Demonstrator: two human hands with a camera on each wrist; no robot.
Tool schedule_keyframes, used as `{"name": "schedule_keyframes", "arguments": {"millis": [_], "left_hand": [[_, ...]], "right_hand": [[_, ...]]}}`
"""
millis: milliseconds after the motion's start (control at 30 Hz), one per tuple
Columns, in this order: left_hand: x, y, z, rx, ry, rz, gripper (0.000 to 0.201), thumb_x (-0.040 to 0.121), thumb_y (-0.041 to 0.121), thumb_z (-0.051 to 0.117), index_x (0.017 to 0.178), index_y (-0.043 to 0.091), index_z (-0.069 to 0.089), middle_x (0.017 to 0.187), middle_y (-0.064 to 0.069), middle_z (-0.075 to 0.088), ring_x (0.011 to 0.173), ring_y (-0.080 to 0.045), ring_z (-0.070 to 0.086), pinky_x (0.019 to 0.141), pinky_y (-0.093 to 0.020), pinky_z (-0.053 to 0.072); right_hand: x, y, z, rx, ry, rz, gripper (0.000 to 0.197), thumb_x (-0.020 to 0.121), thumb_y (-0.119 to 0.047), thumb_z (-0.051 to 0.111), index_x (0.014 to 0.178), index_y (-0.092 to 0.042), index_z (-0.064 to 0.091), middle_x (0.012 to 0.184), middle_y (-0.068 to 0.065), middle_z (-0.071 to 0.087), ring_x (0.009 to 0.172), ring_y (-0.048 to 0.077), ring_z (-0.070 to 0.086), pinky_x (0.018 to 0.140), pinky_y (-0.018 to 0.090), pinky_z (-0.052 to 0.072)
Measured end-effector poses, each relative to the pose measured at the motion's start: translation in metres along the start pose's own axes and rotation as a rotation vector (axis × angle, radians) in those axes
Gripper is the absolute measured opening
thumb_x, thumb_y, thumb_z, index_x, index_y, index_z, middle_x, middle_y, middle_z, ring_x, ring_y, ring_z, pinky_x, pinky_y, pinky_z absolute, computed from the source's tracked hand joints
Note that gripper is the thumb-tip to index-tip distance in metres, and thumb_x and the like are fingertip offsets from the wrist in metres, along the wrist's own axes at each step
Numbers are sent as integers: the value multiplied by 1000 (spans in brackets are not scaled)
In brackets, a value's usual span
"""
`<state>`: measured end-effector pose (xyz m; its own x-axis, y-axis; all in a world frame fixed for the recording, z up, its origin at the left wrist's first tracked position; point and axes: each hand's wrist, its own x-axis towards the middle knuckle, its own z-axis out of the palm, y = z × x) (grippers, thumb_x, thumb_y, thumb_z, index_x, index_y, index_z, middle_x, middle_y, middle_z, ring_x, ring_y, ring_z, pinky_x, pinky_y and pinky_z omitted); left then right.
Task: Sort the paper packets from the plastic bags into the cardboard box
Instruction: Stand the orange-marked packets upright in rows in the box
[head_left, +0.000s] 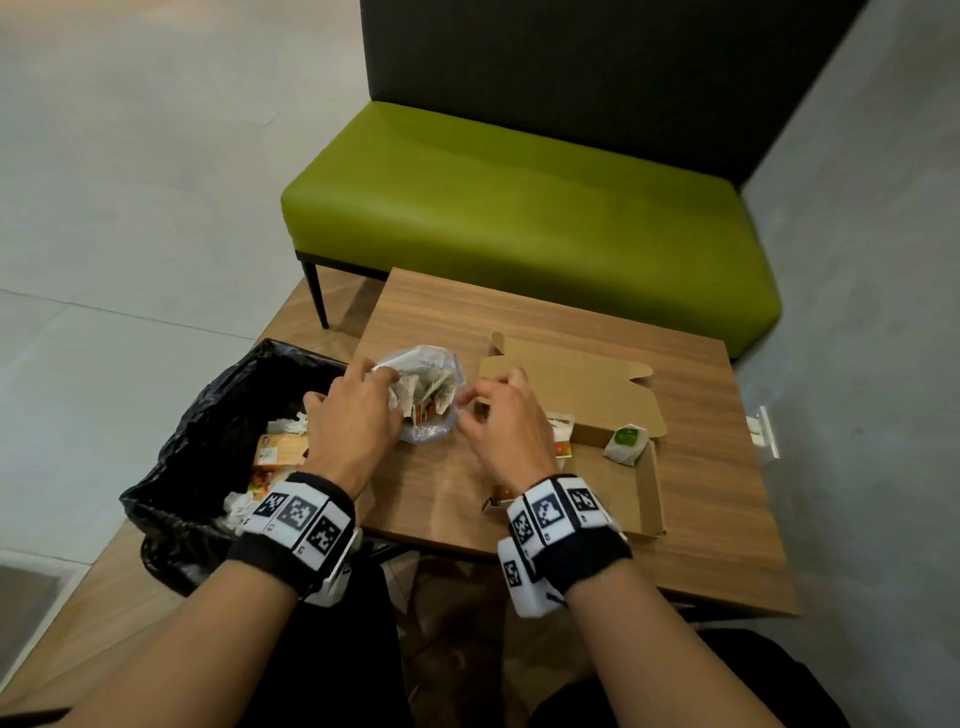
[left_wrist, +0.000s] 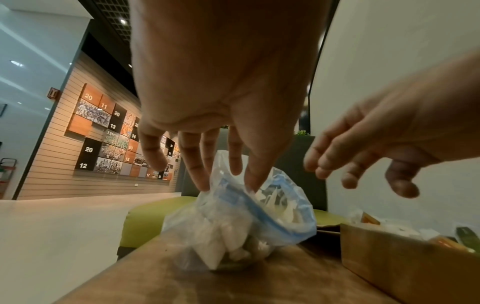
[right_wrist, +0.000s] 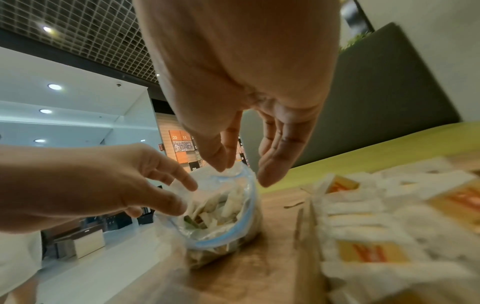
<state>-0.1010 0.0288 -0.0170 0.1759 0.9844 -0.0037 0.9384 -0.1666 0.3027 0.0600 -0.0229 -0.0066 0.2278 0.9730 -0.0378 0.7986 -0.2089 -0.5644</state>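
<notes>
1. Green bench (head_left: 524, 208) with a dark back stands beyond the table, against a grey wall.
2. Low wooden table (head_left: 691, 519) in front of the person; everything being sorted sits on it.
3. Bin with a black liner (head_left: 208, 415) just off the table's left edge, holding crumpled paper and a yellow-orange carton.
4. Flat cardboard box (head_left: 613, 395) lies open on the table's right half, its lid flap folded back. Several paper packets (right_wrist: 369, 218) lie inside, white with orange-yellow labels; one with a green label (head_left: 627, 441) sits near the right wall.
5. Clear plastic bag (head_left: 426, 395) with a blue zip rim stands between the hands, left of the box, mouth open, stuffed with more packets.
6. Left hand (head_left: 353, 415) pinches the bag's left rim between thumb and fingers, other fingers spread.
7. Right hand (head_left: 501, 421) is at the bag's right rim; thumb and forefinger tips are together on the plastic there, the rest of the fingers relaxed and apart.
</notes>
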Motion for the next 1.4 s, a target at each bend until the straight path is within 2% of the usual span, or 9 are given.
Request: {"name": "schedule_keyframes", "arguments": {"millis": [100,233,333,500,733,933,1033,1267,1400], "left_hand": [[-1,-6,2,-54,9,16,44,89,20,62,132,21,55,135,-2,50,113,-27,58,91,-49,41],[-2,-15,2,-160,-2,25,50,86,17,66,133,21,54,130,0,50,109,-28,60,90,-51,47],[-5,-20,2,-183,-24,26,55,83,18,69,136,22,53,130,0,49,109,-27,59,92,-51,48],[-8,-20,-4,-91,-23,-3,64,79,24,72,140,23,51,122,-6,48,98,-29,61,88,-45,48],[-15,-11,1,-183,-73,83,76,76,21,74,145,14,43,123,-5,47,108,-24,56,90,-31,47],[-21,-8,2,-198,-109,118,77,79,22,73,147,16,39,129,-5,48,108,-27,58,89,-36,50],[-22,-9,-1,-191,-120,142,76,79,22,72,147,16,39,130,-5,49,109,-28,59,90,-38,51],[-21,-14,-3,-182,-131,173,78,77,25,74,147,17,40,130,-2,48,108,-26,60,90,-38,51],[-19,-16,0,-205,-106,145,77,77,24,74,146,15,40,128,-3,47,109,-24,57,92,-34,49]], "right_hand": [[11,-15,9,-50,-35,19,19,95,-36,62,112,-34,68,114,-1,47,92,18,57,76,31,51],[17,-24,16,-105,-49,55,18,95,-34,63,110,-31,71,108,0,68,94,21,64,73,29,46],[13,-25,22,-134,-9,42,23,95,-28,64,117,-31,70,104,-1,72,95,22,67,76,30,50],[6,-19,26,-222,69,4,43,92,-11,60,128,-34,64,110,3,69,99,26,65,81,38,53],[3,-18,29,-333,65,-132,45,93,-17,59,136,-29,55,126,7,50,115,27,48,78,40,52],[8,-18,27,-433,-12,-163,36,94,-15,56,128,-26,63,151,13,30,127,33,40,77,44,53],[12,-23,26,-467,-51,-159,32,94,-23,58,125,-30,64,149,9,33,125,30,41,79,41,50],[18,-21,36,-585,-23,-168,24,96,-24,58,118,-21,66,131,6,45,116,27,45,68,34,45],[15,-14,25,-370,-37,-218,21,94,-29,61,111,-27,72,141,0,44,125,24,41,83,38,50]]}}
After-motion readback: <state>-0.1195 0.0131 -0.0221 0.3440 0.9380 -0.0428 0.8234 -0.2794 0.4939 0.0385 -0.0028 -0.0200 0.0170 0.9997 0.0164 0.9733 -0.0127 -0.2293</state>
